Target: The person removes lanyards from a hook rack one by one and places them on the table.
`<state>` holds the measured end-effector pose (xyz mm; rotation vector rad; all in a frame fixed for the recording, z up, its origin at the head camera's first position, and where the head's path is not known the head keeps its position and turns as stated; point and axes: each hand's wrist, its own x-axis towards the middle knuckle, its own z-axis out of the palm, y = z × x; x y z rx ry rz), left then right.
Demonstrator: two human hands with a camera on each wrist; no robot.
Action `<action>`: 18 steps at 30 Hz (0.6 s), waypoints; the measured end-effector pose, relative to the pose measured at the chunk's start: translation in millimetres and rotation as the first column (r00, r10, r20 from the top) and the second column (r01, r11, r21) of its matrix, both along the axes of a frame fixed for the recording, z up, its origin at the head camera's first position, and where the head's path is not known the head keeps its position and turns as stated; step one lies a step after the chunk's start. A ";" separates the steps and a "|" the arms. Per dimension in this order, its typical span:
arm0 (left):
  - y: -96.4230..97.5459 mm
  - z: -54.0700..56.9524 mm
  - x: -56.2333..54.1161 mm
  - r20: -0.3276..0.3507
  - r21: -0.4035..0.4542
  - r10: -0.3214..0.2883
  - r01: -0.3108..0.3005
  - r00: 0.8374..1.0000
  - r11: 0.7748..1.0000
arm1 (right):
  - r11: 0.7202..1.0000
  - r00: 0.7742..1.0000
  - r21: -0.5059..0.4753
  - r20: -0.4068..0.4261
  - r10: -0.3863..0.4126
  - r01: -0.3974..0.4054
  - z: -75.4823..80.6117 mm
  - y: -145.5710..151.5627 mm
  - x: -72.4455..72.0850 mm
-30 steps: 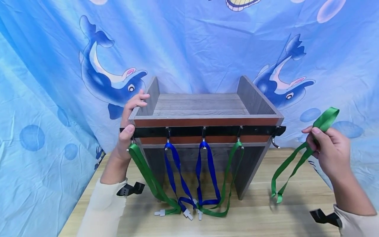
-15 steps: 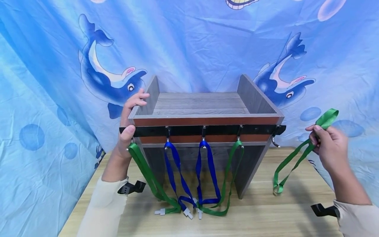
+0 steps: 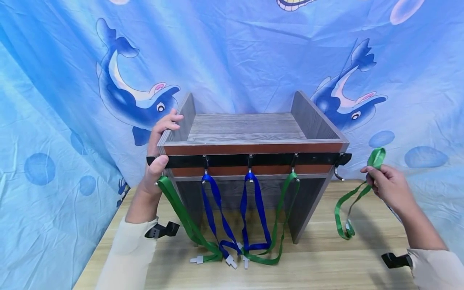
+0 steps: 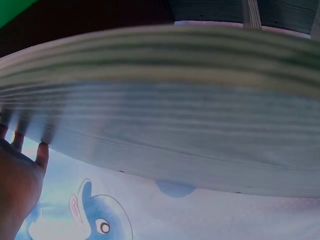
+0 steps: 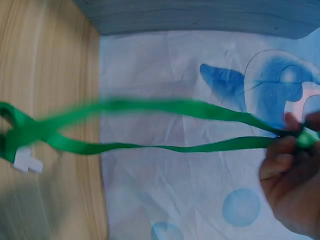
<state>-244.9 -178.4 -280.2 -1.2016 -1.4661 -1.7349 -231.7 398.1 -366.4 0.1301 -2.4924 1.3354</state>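
Note:
A grey wooden shelf unit (image 3: 246,127) stands on the table. Across its front runs a black hook strip (image 3: 232,160). My left hand (image 3: 154,172) grips the unit's left front corner, thumb over the strip's end and fingers along the side panel. Beyond the unit's right side, my right hand (image 3: 393,189) pinches a green lanyard (image 5: 190,107) near one end. A loop pokes above the fingers, and the rest hangs down to a white clip (image 5: 27,162). From the strip's hooks hang green lanyards (image 3: 181,209) on either side of two blue lanyards (image 3: 258,197).
The strip's rightmost hook (image 3: 338,175) carries nothing. White clips (image 3: 230,262) of the hung lanyards lie on the pale wooden table (image 3: 319,266). Behind and at the left hangs a blue curtain (image 3: 239,60) with dolphin prints.
My right hand has moved left and down with the green lanyard, nearer the shelf unit. The lanyard's lower end has swung. My left hand stays on the corner.

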 end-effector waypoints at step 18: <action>3.5 0.6 0.7 -0.005 0.014 -0.009 0.009 1.000 1.000 | 0.861 0.810 0.239 0.515 0.279 -0.449 -54.2 14.4 -9.6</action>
